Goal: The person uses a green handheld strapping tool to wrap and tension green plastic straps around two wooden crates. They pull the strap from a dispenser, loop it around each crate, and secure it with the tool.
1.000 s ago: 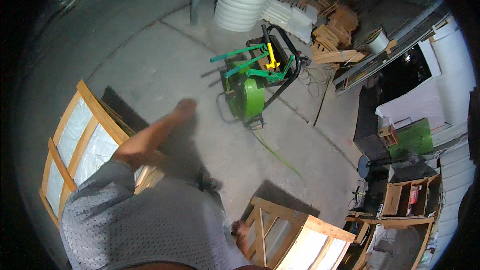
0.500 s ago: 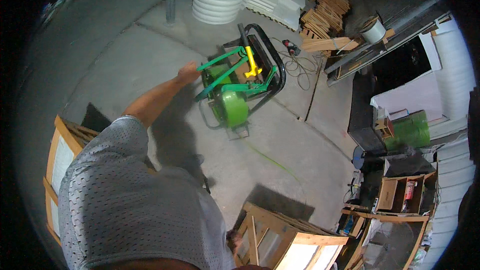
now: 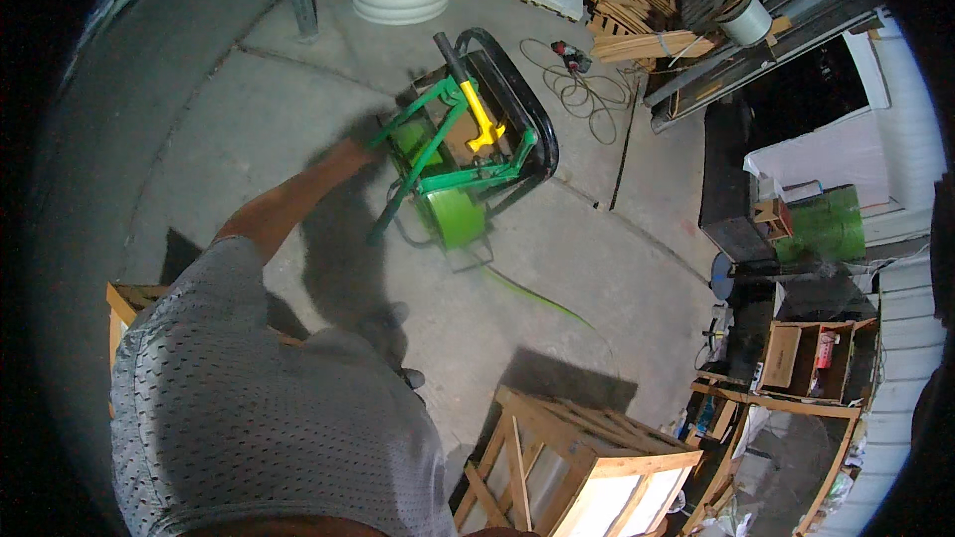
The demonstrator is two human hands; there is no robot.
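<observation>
Right now, your left hand (image 3: 356, 153) is at the left side of the black-railed cart (image 3: 531, 97), with that arm stretched out and away from your body. It meets the end of the nearer-to-hand handle on the green two-handled tool (image 3: 443, 137), which lies on top of the cart; blur and shade hide your fingers, so I cannot tell whether they are wrapped around it or only touching.

The relation that matters is this — the tool lies to the right of your left hand, with its 2 long handles slanting up and right over the cart. They come together near the yellow-and-black hammer (image 3: 477, 111) resting on the cart's top, and spread apart toward the cart's left side. 1 free end is at your hand; the other hangs past the cart's edge, closer to you.

Your left is the nearer hand. Your right hand is out of view, so I cannot tell its state.

At the cart's near side sits the green strap reel (image 3: 458, 219), and a length of green strap (image 3: 547, 301) trails over the floor (image 3: 458, 358) from there. Nearer to you than the cart, toward its right, stands a wooden crate (image 3: 649, 461); beyond the cart's far right side lies a coiled cable (image 3: 587, 104).
</observation>
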